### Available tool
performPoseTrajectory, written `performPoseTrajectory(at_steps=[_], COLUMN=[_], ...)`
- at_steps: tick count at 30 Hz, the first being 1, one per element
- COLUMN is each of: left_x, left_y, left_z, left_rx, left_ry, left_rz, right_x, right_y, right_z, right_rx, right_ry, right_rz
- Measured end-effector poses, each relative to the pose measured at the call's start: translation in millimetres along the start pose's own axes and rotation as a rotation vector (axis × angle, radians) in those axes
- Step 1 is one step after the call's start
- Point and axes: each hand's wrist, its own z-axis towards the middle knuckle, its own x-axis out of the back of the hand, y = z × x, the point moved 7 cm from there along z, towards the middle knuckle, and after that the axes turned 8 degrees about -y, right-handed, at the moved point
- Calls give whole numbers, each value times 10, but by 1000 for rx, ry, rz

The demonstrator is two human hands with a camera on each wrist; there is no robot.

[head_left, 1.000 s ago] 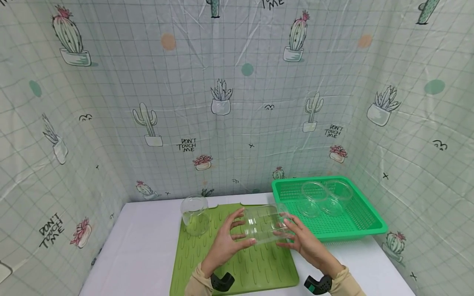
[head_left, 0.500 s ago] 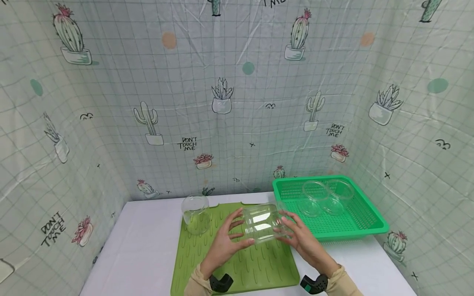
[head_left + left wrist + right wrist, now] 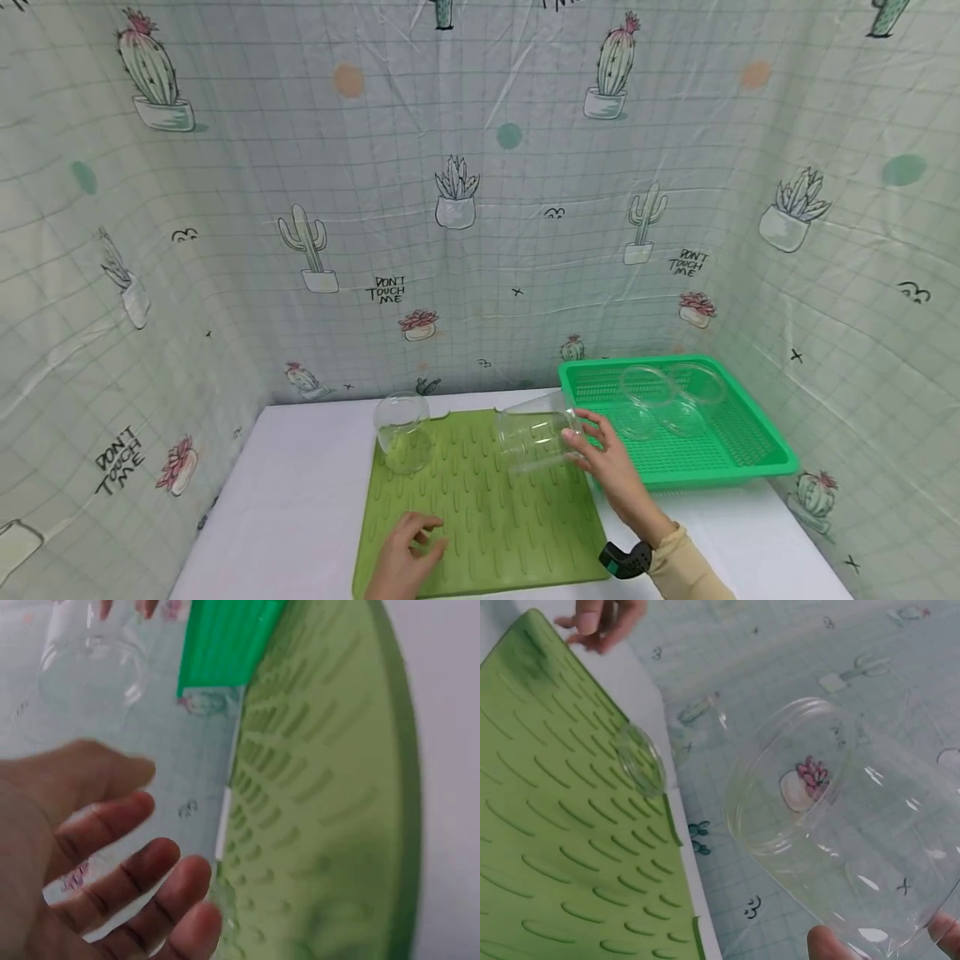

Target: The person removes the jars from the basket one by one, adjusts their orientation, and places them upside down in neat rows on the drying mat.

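Observation:
My right hand (image 3: 611, 467) grips a clear plastic jar (image 3: 534, 437) by one end, tipped on its side above the green ridged mat (image 3: 495, 533). In the right wrist view the jar's ringed rim (image 3: 780, 780) faces away from the fingertips (image 3: 829, 945) and towards the mat side. Apart from the jar, my left hand (image 3: 408, 554) hovers over the near left part of the mat, its fingers loosely bent with nothing between them. A second clear jar (image 3: 403, 437) stands upright on the mat's far left corner.
A green plastic basket (image 3: 757, 425) stands at the back right with two clear jars (image 3: 645, 408) inside, side by side. White cloth (image 3: 277, 508) covers the table around the mat. A cactus-print curtain (image 3: 480, 267) encloses the back and sides.
Both hands held the jar before; my left hand has let go and drawn back towards the near left. The jar stays in my right hand, its tilt slightly changed.

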Motion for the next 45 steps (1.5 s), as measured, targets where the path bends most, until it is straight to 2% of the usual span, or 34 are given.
performPoseTrajectory(at_steps=[2,5,8,12,17,22,26,32,39,45], left_x=[32,75,65,7,11,44,50,55,62,52], left_y=[-114,-263,-417,-595,-599,-578,-595,-612,-640,-651], left_z=[-56,-101,-98,-78,-84,-81,-81,-87,-68,-64], left_rx=[32,82,128,176,190,167,165,184,221,235], left_ry=[35,116,164,184,205,204,202,205,192,180], left_rz=[44,183,312,368,362,353,323,292,289,277], right_x=[0,-23,-55,-131,-262,-412,-541,-753,-1030,-1144], right_y=[5,12,34,47,-13,-33,13,61,108,221], right_z=[30,94,173,262,340,456,543,641,768,859], right_rx=[12,37,53,72,143,265,328,313,351,296], right_ry=[17,41,77,114,146,208,219,192,142,150], right_rz=[-9,-51,-139,-228,-300,-424,-449,-509,-617,-648])
